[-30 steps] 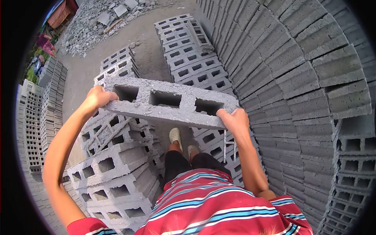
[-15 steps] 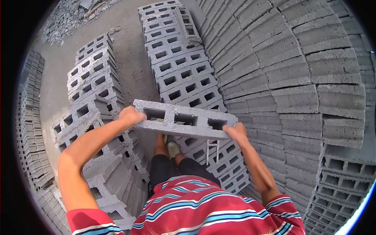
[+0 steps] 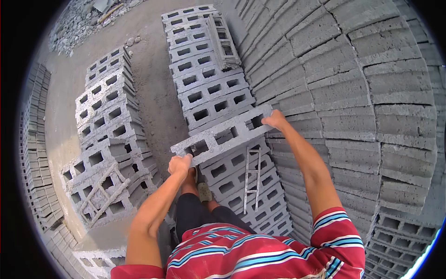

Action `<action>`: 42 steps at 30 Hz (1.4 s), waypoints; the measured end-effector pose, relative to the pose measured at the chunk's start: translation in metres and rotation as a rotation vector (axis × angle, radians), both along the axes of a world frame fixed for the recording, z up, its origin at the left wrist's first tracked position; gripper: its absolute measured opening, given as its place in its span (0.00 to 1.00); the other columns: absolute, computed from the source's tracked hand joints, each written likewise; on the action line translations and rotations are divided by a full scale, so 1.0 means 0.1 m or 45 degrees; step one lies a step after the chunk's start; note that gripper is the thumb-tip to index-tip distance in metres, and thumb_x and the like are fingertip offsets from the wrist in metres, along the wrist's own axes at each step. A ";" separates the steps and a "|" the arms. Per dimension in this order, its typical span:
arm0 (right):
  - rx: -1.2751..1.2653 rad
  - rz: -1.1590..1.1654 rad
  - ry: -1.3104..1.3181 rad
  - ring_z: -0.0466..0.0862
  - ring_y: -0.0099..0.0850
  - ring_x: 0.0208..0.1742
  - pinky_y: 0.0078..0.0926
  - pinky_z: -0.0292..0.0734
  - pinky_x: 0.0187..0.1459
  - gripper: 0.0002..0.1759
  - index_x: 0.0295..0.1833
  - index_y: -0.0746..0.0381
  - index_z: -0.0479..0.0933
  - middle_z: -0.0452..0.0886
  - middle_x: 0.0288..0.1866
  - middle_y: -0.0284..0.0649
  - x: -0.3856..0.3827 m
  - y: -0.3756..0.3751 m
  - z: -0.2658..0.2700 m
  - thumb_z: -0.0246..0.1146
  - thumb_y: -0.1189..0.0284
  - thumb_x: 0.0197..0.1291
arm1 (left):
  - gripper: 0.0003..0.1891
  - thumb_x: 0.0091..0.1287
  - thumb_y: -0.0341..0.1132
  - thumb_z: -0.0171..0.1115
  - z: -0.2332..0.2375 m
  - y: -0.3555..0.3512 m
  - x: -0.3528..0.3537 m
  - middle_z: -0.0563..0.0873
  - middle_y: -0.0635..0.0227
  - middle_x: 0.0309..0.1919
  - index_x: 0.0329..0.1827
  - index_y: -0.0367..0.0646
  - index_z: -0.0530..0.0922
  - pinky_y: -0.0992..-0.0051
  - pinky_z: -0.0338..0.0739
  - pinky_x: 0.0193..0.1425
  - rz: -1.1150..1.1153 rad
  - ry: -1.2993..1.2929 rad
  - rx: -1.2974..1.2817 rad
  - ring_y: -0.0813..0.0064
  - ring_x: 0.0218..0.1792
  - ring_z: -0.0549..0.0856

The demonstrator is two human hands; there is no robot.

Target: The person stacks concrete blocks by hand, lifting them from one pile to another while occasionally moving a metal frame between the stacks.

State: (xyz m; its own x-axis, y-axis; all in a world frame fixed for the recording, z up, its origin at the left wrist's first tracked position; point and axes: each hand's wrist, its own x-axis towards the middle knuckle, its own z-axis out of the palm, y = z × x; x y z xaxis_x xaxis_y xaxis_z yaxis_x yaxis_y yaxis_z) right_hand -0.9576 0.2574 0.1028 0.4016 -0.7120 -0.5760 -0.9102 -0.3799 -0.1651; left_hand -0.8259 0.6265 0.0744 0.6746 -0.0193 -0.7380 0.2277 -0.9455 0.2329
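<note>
A grey concrete hollow block (image 3: pixel 213 141) with three rectangular holes is held in front of me, above the middle row of blocks. My left hand (image 3: pixel 180 164) grips its near left end, closed with the thumb by the first hole. My right hand (image 3: pixel 277 120) is closed on the far right end, with fingers at the last hole. The block slants, its right end farther from me than its left. Under it, a narrow ladder-like frame (image 3: pixel 252 171) lies on the row of hollow blocks (image 3: pixel 223 179). The undersides of my fingers are hidden.
A high wall of stacked blocks (image 3: pixel 353 83) rises close on my right. A lower stack (image 3: pixel 100 123) stands on the left, bearing another ladder-like frame (image 3: pixel 113 197). A dirt path (image 3: pixel 153 83) runs between the rows. Rubble (image 3: pixel 81 25) lies at the far left.
The block has swung round: its left end came nearer to me and rightward, its right end went farther away. Both hands kept hold of it. More of the near ladder-like frame shows.
</note>
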 end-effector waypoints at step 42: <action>-0.327 0.083 0.132 0.69 0.40 0.57 0.50 0.54 0.63 0.26 0.38 0.65 0.80 0.81 0.41 0.47 0.63 0.50 -0.39 0.70 0.55 0.37 | 0.46 0.42 0.39 0.68 -0.17 -0.88 0.17 0.77 0.48 0.53 0.66 0.30 0.58 0.72 0.66 0.60 0.672 0.214 -0.452 0.60 0.56 0.76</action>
State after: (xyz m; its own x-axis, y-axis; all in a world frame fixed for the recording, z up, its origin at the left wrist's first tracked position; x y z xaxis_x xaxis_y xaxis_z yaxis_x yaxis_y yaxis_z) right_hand -0.8946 0.3078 0.0635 0.3998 -0.8145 -0.4205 -0.8894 -0.4556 0.0369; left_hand -0.8086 0.5389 0.0578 0.5362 0.0209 -0.8438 0.7003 -0.5691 0.4309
